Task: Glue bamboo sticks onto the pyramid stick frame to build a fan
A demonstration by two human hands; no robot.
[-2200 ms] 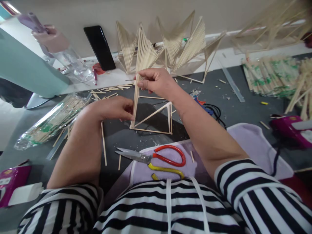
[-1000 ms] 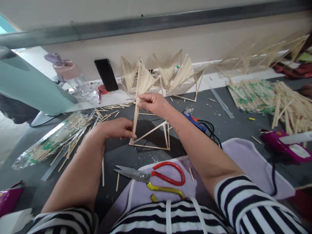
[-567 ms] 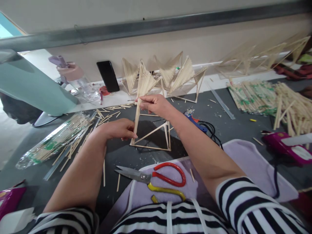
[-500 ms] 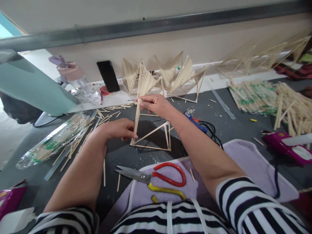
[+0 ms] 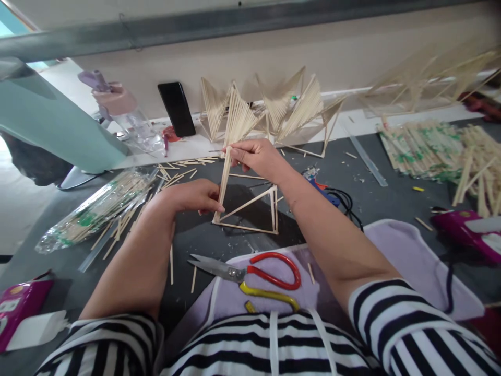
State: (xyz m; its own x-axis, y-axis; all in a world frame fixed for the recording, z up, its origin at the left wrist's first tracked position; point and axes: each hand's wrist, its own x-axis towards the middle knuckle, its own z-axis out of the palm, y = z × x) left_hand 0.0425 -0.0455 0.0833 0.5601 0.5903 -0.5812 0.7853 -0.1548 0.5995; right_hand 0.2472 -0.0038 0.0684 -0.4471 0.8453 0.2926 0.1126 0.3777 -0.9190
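A wooden stick frame (image 5: 247,227) stands on the dark table, with triangular sides and a fan of close-set sticks rising to the back. My left hand (image 5: 203,196) pinches the lower end of the fan's edge, near the front left corner of the frame. Higher up, my right hand (image 5: 250,155) grips the top of the same edge between thumb and fingers. Whether a separate loose stick lies in either pinch cannot be made out. Scissors (image 5: 235,272) with one red and one yellow handle lie close to my body, partly on a lilac cloth (image 5: 309,304).
Similar stick models (image 5: 301,115) stand along the wall behind a leaning phone (image 5: 177,108). Bagged sticks (image 5: 97,209) lie at left, more bundles (image 5: 422,149) at right. A blue glue gun (image 5: 323,192) with a black cord sits beyond my right forearm. A bottle (image 5: 117,109) stands back left.
The camera view has shifted slightly, so the scene sits a little higher and further right. Both hands keep their hold on the stick frame.
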